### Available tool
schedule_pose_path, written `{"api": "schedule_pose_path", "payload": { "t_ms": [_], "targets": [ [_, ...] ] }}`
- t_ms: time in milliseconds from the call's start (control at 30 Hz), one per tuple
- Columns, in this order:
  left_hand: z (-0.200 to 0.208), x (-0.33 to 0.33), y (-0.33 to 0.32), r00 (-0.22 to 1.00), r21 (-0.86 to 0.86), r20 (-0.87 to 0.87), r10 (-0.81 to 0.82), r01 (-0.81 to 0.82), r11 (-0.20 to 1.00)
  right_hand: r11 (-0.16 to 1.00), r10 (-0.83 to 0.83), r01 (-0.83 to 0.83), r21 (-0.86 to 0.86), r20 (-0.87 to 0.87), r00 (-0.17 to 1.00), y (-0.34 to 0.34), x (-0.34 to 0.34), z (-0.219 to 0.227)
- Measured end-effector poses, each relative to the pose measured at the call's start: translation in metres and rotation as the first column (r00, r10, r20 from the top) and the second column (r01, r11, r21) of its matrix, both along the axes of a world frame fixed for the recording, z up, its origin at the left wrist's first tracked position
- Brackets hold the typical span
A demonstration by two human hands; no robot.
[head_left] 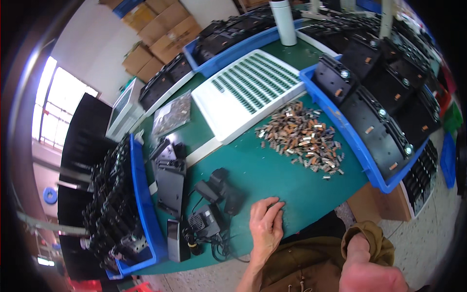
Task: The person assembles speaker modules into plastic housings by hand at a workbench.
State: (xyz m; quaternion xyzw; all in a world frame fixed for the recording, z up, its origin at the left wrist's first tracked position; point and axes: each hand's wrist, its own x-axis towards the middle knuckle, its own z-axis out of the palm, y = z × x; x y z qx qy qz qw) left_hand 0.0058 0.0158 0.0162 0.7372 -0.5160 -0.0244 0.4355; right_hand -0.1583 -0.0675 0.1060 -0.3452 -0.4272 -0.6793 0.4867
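Observation:
My left hand (266, 225) rests at the near edge of the green-topped table (238, 163). Its fingers are pinched together, and a tiny dark bit shows between the fingertips, too small to name. My right hand (373, 278) is raised close in at the lower right, blurred, with its fingers out of sight. Beyond my left hand lies a loose heap of small metal-and-brown parts (304, 138). To its left sit a black power adapter (205, 221) with a coiled cable and some black blocky pieces (221, 190).
A white tray (209, 107) holds rows of small green parts. Blue bins (340, 129) of black housings stand right, left and at the back. Also on the table are a clear bag of parts (172, 114), a white bottle (284, 24) and a dark rectangular device (175, 238).

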Motion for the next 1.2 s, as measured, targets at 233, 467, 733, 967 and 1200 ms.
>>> {"api": "schedule_pose_path", "payload": {
  "t_ms": [233,467,733,967,1200],
  "targets": [
    [-0.004,0.007,0.002,1.0,-0.041,-0.011,-0.019,0.019,0.999,0.977,-0.214,0.183,0.111,0.545,0.811,0.028,0.057,0.053],
    [-0.003,0.005,0.002,0.999,-0.066,-0.036,-0.019,0.017,0.998,0.762,-0.62,0.556,0.333,0.124,0.775,0.035,-0.006,-0.022],
    [-0.005,0.007,0.006,0.999,-0.058,-0.035,-0.026,0.024,0.998,0.784,-0.583,0.598,0.167,-0.131,0.802,0.039,0.008,-0.022],
    [-0.005,0.006,0.005,0.998,-0.064,-0.048,-0.035,0.032,0.997,0.787,-0.564,0.55,0.28,-0.033,0.825,0.045,0.003,-0.027],
    [-0.003,0.004,-0.002,0.997,-0.059,-0.035,-0.073,0.071,0.996,0.754,-0.576,0.581,0.307,-0.119,0.809,0.044,0.045,0.004]
  ]
}}
